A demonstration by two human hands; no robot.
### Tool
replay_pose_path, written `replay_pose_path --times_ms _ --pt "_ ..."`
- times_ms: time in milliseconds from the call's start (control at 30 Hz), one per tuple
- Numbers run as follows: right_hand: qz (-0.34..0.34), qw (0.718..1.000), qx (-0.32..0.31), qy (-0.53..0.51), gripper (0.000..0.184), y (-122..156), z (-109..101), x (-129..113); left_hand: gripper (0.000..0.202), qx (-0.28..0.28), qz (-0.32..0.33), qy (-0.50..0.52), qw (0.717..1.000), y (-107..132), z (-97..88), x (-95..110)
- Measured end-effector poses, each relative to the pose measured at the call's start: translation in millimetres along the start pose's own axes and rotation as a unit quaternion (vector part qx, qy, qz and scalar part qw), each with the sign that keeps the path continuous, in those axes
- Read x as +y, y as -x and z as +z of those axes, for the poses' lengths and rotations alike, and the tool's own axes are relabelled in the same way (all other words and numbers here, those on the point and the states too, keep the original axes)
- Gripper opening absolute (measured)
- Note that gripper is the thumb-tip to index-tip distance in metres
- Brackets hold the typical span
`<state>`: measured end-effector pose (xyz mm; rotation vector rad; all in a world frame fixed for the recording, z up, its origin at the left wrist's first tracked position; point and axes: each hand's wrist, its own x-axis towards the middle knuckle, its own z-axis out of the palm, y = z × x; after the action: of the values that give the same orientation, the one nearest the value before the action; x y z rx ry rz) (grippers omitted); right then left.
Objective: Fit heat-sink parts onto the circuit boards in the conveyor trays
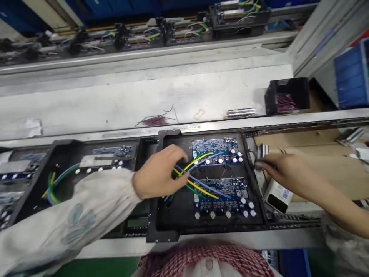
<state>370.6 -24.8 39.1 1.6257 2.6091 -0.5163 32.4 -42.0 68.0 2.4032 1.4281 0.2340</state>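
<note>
My left hand [158, 172] grips a bundle of yellow, blue and green wires [196, 181] above a black fixture tray [155, 234]. The wires run across two blue circuit boards with white capacitors, the upper board [215, 148] and the lower board [221, 196]. At the tray's right edge, my right hand [284, 169] pinches a small metal part [260, 165] between its fingertips. A silver piece [263, 151] stands just above those fingers. A white box with a dark opening [276, 196] sits below my right hand.
A second black tray [37, 184] with a board and wires lies to the left on the conveyor rail [201, 127]. Behind it are a bench with loose wires [154, 121], a black box of wires [286, 96], blue bins [351, 75] and cardboard [317, 169].
</note>
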Motion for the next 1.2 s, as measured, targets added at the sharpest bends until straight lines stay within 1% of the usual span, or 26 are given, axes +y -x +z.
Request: replay_pose_path --times_ms 33,67,100,133,200,267,400,600,733,833,933,1033,1133,1200 --pt "-0.044 0.998 0.039 0.022 0.029 -18 -7 -20 0.026 -0.036 -0.022 -0.009 0.999 -6 -0.2 2" --pt "-0.1 0.994 0.034 0.038 0.027 -36 -11 -41 0.028 -0.069 -0.038 -0.017 0.997 -10 0.7 3" --pt "-0.15 0.987 0.0 0.054 0.026 -53 -13 -62 0.029 -0.092 -0.053 -0.026 0.994 -14 2.3 2" --pt "-0.185 0.979 -0.029 0.075 0.024 -69 -12 -82 0.027 -0.108 -0.064 -0.033 0.992 -16 4.2 0" --pt "-0.227 0.966 -0.067 0.107 0.019 -95 -5 -110 0.021 -0.127 -0.074 -0.04 0.988 -15 8.0 -9" --pt "-0.237 0.959 -0.08 0.131 0.018 -111 4 -123 0.017 -0.139 -0.076 -0.041 0.987 -12 10.8 -18" --pt "-0.245 0.953 -0.091 0.153 0.019 -123 13 -123 0.019 -0.147 -0.08 -0.05 0.985 -13 14.5 -30" --pt "-0.251 0.95 -0.107 0.154 0.021 -133 18 -125 0.02 -0.161 -0.091 -0.093 0.978 -25 20.8 -35" --pt "-0.258 0.947 -0.115 0.154 0.02 -139 23 -127 0.02 -0.151 -0.094 -0.061 0.982 -29 24.4 -41" --pt "-0.255 0.946 -0.125 0.159 0.02 -139 22 -129 0.022 -0.135 -0.085 -0.03 0.987 -30 27.1 -44" --pt "-0.247 0.946 -0.131 0.163 0.02 -138 19 -129 0.023 -0.118 -0.091 -0.034 0.988 -32 29.6 -43" --pt "-0.241 0.951 -0.123 0.15 0.021 -139 23 -130 0.02 -0.104 -0.093 -0.044 0.989 -36 31.5 -42" --pt "-0.241 0.957 -0.101 0.127 0.021 -143 28 -135 0.019 -0.1 -0.094 -0.036 0.99 -41 32.7 -43" --pt "-0.234 0.962 -0.082 0.112 0.022 -140 21 -137 0.021 -0.099 -0.097 -0.045 0.989 -42 33.6 -45"
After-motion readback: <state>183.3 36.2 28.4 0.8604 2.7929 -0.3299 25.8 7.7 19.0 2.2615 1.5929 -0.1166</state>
